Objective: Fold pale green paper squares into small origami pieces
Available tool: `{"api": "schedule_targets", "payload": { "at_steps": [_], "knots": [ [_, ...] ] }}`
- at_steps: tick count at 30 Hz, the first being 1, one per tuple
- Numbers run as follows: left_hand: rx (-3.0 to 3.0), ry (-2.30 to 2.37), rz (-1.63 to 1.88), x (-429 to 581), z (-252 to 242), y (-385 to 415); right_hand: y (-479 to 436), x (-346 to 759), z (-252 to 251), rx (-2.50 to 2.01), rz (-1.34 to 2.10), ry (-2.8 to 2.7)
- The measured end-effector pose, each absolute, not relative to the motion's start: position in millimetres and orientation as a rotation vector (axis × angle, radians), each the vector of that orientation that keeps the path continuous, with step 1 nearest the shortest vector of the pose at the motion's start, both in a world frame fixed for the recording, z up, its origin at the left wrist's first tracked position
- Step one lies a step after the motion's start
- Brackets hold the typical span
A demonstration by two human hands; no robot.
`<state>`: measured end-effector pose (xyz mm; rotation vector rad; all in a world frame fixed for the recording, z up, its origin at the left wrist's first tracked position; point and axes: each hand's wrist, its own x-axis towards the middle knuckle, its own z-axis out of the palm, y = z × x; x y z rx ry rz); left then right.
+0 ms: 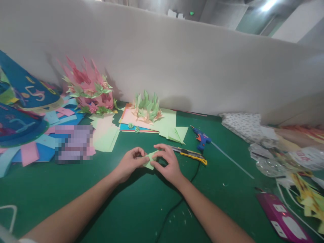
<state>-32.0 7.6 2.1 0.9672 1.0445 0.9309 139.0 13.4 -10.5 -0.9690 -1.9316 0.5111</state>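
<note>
Both of my hands meet at the middle of the green table (141, 202) around a small folded piece of light green paper (150, 159). My left hand (130, 163) pinches its left side with curled fingers. My right hand (167, 163) grips its right side, fingers bent over the top. The paper rests low, close to the table surface.
A yellow utility knife (192, 155) and a blue glue gun (201, 138) lie just right of my hands, a black cord (174, 206) running toward me. Paper sheets (106, 136) and folded paper flowers (146, 108) sit behind. A pink box (280, 217) lies at right.
</note>
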Motion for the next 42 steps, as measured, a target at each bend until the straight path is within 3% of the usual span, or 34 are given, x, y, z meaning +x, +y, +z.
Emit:
{"api": "schedule_targets", "payload": {
  "at_steps": [8,17,42],
  "knots": [
    [0.97,1.031,0.919,-33.0,1.2,8.2,11.5,140.2,-10.5,-0.954,0.315,-2.004],
    [1.025,1.033,0.927,-31.6,2.9,8.4,7.3,137.9,-13.2,-0.93,0.458,-1.934],
    [1.026,1.07,0.973,-27.7,3.5,4.3,4.6,132.5,-16.7,-0.909,0.412,-1.958]
  ]
}}
